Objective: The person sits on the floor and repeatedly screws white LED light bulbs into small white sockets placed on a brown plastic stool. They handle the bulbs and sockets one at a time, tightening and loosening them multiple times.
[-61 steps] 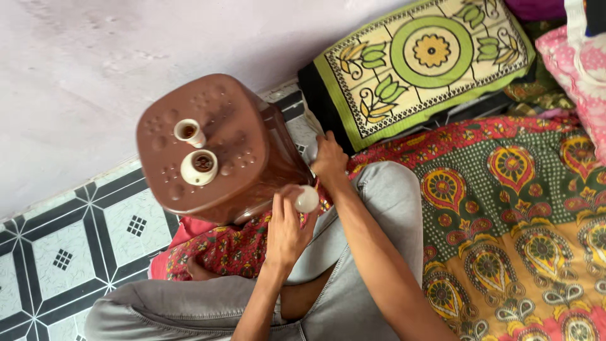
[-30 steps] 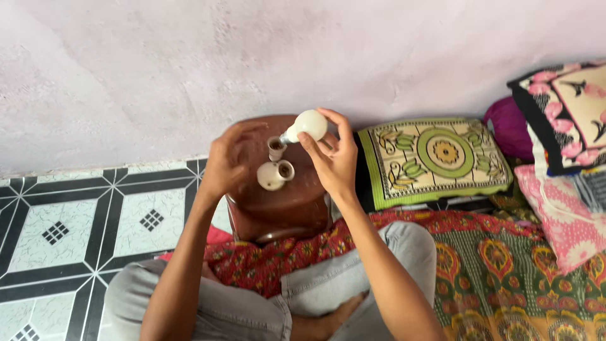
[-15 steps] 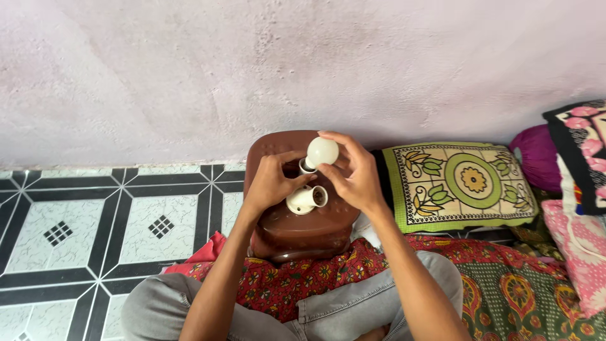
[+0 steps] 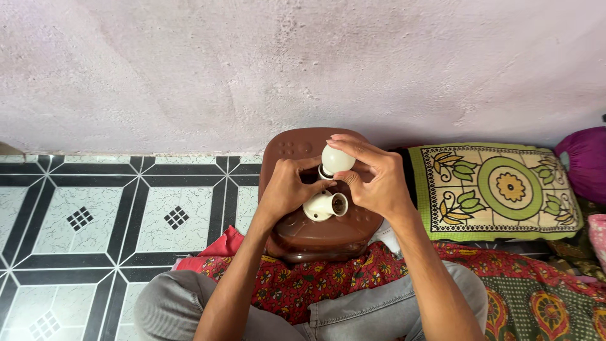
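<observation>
A brown plastic stool [image 4: 315, 235] stands in front of me against the wall. My right hand [image 4: 372, 180] grips a small white light bulb [image 4: 337, 159] above the stool top. My left hand [image 4: 287, 189] holds something just under the bulb, mostly hidden by the fingers; it looks like a cream lamp holder. A second cream lamp holder [image 4: 324, 206] lies on its side on the stool, its open end to the right, just below both hands.
A plastered pinkish wall [image 4: 252, 63] rises behind the stool. A black-and-white patterned tile floor [image 4: 95, 215] lies to the left. A green patterned cushion [image 4: 499, 189] and a purple pillow [image 4: 584, 161] lie at right. Red patterned cloth [image 4: 315, 284] covers the floor under my grey-trousered legs.
The view swung up from my lap to the stool. My right hand brought the bulb above the stool top; my left hand closed in beneath it. One holder now lies on its side.
</observation>
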